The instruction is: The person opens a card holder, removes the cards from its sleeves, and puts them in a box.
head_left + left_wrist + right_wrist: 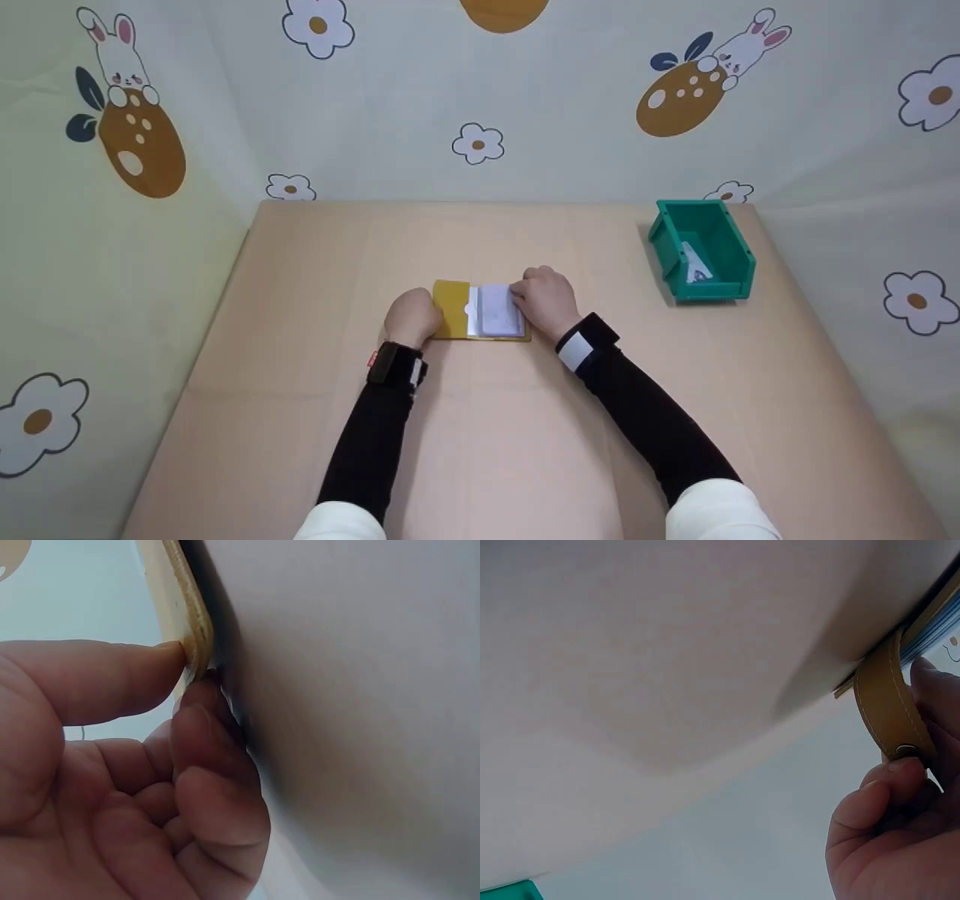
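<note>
An opened mustard-yellow card holder [451, 309] lies on the table, its clear sleeves [499, 310] fanned to the right half. My left hand [411, 319] pinches the cover's left edge; the left wrist view shows the thumb above the rim and curled fingertips under it. At the right side my right hand [547, 300] holds the holder by its edge. In the right wrist view a stitched closing strap [881, 697] with a metal snap [907, 751] curves into the right fingers, and one digit touches the sleeve edges. Part of that hand is cut off by the frame.
A green plastic bin [712, 290] stands at the table's back right, with a white printed piece [696, 264] inside. The beige table [337, 450] meets patterned cloth walls [390, 97] at the back and both sides.
</note>
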`<state>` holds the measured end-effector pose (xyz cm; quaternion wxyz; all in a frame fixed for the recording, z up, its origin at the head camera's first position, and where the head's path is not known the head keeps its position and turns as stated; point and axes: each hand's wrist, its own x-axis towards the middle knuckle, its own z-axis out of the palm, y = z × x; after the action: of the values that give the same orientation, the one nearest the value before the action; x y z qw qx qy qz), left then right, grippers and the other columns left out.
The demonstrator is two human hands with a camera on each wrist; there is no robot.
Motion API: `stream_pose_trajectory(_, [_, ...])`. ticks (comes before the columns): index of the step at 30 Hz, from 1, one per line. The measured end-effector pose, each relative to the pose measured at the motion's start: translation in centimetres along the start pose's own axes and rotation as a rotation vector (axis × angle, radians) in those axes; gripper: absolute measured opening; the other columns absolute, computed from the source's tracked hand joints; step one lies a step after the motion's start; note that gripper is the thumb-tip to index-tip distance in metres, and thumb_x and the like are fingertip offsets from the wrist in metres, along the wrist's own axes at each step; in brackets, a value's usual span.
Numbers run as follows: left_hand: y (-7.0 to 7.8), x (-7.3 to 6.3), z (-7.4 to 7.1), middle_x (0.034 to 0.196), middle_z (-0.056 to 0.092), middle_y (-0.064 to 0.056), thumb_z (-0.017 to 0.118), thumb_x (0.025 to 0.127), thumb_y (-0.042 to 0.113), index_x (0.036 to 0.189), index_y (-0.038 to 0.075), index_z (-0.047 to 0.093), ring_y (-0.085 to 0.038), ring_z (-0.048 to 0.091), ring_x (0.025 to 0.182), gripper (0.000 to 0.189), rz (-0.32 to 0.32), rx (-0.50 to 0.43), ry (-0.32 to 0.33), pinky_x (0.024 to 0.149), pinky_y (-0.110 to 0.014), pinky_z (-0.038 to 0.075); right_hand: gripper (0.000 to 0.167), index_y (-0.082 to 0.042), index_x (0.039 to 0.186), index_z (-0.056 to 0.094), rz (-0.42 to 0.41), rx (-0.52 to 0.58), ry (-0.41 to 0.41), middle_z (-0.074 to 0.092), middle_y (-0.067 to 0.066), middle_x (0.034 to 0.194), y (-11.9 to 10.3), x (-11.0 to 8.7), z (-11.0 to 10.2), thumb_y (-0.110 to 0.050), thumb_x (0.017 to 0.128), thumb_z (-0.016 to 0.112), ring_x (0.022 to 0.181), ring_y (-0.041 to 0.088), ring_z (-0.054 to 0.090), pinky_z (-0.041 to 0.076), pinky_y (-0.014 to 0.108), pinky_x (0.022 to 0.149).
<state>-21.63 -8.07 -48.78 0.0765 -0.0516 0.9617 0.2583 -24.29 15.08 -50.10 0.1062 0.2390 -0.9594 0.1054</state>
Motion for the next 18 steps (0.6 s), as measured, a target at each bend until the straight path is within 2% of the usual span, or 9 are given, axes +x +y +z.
stream_pose_trajectory(6, [-0.1, 0.0, 0.1, 0.079, 0.056, -0.009, 0.050, 0.085, 0.005, 0.071, 0.006, 0.053, -0.023, 0.048, 0.070, 0.015, 0.005, -0.003, 0.000, 0.063, -0.035, 0.043, 0.011, -0.012, 0.096, 0.080, 0.026, 0.031, -0.009, 0.063, 0.007, 0.079, -0.2, 0.1, -0.1, -0.012, 0.086, 0.075, 0.074, 0.025, 0.055, 0.046, 0.038, 0.065])
stream_pose_trajectory(13, [-0.1, 0.1, 0.1, 0.080, 0.056, -0.010, 0.051, 0.085, 0.006, 0.072, 0.007, 0.053, -0.024, 0.049, 0.071, 0.014, -0.006, -0.009, -0.010, 0.067, -0.037, 0.045, 0.009, -0.013, 0.094, 0.081, -0.005, 0.045, -0.011, 0.062, 0.007, 0.078, -0.6, 0.2, -0.1, -0.013, 0.086, 0.076, 0.073, 0.027, 0.055, 0.046, 0.040, 0.065])
stream_pose_trajectory(18, [-0.1, 0.0, 0.1, 0.080, 0.055, -0.009, 0.051, 0.085, 0.006, 0.074, 0.006, 0.054, -0.024, 0.049, 0.071, 0.012, -0.017, -0.019, -0.011, 0.064, -0.036, 0.043, 0.009, -0.012, 0.094, 0.081, -0.016, 0.050, -0.014, 0.062, 0.007, 0.077, -1.0, 0.3, 0.0, -0.013, 0.087, 0.075, 0.072, 0.026, 0.054, 0.046, 0.039, 0.064])
